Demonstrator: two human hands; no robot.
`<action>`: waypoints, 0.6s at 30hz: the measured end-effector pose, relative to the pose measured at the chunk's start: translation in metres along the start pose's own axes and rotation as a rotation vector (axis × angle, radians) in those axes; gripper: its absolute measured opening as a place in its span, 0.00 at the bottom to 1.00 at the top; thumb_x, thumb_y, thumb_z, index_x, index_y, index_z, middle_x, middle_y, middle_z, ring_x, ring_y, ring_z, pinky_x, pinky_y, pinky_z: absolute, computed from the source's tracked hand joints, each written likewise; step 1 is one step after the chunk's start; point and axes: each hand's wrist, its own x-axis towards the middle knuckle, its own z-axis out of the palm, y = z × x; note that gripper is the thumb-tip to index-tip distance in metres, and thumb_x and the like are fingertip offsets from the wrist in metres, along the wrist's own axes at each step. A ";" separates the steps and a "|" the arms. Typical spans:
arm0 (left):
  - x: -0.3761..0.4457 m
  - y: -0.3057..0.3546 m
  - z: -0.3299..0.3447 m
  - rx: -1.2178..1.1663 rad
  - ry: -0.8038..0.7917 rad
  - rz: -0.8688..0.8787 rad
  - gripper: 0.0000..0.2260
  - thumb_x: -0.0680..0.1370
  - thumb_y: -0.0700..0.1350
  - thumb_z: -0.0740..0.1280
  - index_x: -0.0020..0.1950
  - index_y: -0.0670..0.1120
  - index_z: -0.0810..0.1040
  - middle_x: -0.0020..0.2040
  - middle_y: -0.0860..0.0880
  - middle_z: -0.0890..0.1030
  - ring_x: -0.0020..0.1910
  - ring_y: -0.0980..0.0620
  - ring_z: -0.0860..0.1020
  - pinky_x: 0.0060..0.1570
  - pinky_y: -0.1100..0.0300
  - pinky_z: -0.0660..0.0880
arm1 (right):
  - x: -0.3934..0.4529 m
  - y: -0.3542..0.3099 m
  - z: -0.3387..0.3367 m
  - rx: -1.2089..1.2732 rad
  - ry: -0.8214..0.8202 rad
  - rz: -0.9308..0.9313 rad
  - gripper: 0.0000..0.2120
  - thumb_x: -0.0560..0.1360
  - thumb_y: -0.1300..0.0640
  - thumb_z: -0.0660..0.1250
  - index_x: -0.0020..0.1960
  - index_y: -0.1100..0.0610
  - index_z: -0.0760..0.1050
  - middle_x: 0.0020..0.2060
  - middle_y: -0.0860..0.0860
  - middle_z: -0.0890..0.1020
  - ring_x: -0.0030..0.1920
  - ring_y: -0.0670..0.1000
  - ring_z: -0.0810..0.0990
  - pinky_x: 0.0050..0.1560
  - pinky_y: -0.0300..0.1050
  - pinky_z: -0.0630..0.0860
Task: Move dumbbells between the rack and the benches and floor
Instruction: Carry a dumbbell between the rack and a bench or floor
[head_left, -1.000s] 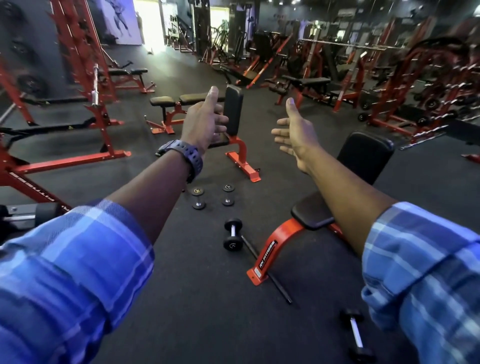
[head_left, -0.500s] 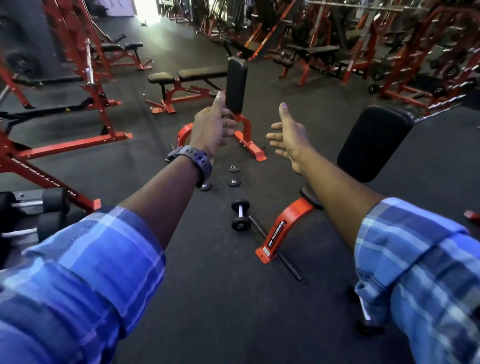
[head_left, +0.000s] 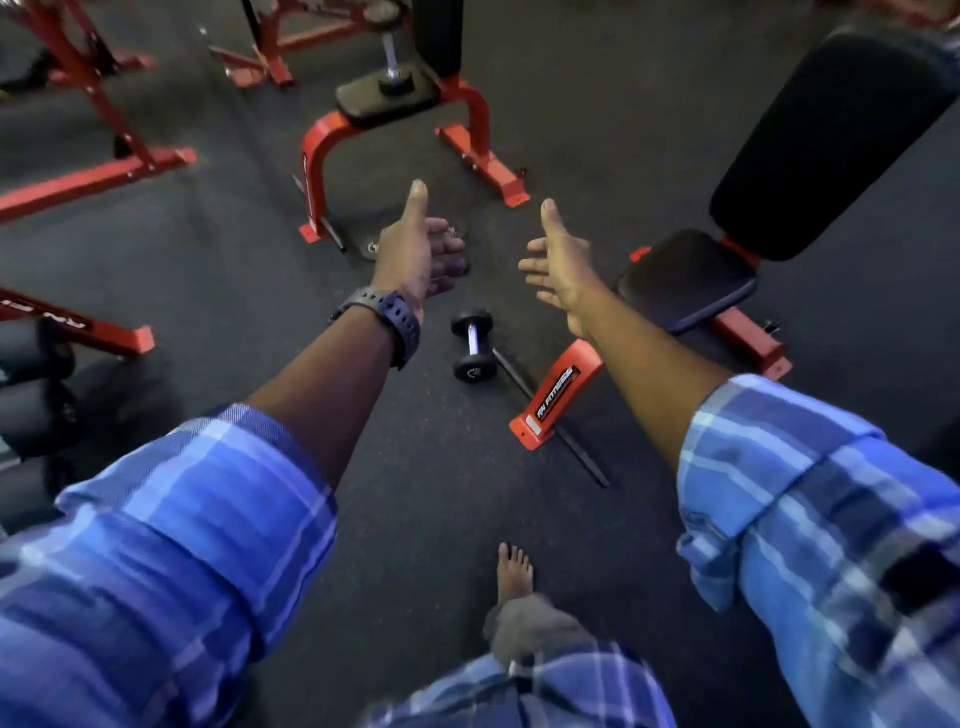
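Both hands (head_left: 558, 265) outstretched — thumbs up, empty.

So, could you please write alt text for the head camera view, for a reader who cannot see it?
Both arms in blue plaid sleeves reach forward over a dark gym floor, the left hand and right hand holding nothing. A small dumbbell lies on the floor between them, beside the red foot of a black padded bench. Another dumbbell rests on a farther bench.

A thin black metal rod (head_left: 550, 418) lies diagonally on the dark rubber gym floor (head_left: 234, 270) at centre frame. A bare foot (head_left: 514, 571) stands at lower centre.
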 end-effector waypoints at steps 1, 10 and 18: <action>0.020 -0.005 0.003 -0.003 0.013 -0.027 0.24 0.81 0.65 0.53 0.50 0.47 0.77 0.53 0.43 0.84 0.47 0.46 0.82 0.58 0.47 0.78 | 0.021 0.005 0.005 -0.005 -0.007 0.034 0.32 0.73 0.28 0.54 0.53 0.55 0.79 0.46 0.52 0.85 0.54 0.55 0.83 0.58 0.54 0.77; 0.201 -0.073 0.010 -0.067 0.062 -0.263 0.25 0.81 0.65 0.54 0.55 0.46 0.77 0.53 0.45 0.83 0.50 0.44 0.83 0.56 0.49 0.78 | 0.199 0.049 0.065 -0.094 -0.042 0.245 0.30 0.74 0.29 0.54 0.50 0.54 0.78 0.49 0.54 0.85 0.52 0.54 0.83 0.53 0.49 0.78; 0.411 -0.196 0.007 -0.211 0.113 -0.576 0.23 0.82 0.62 0.54 0.51 0.43 0.75 0.51 0.45 0.77 0.51 0.45 0.77 0.44 0.56 0.73 | 0.388 0.134 0.158 -0.089 -0.051 0.483 0.32 0.78 0.35 0.52 0.60 0.61 0.76 0.58 0.62 0.81 0.64 0.62 0.77 0.67 0.57 0.71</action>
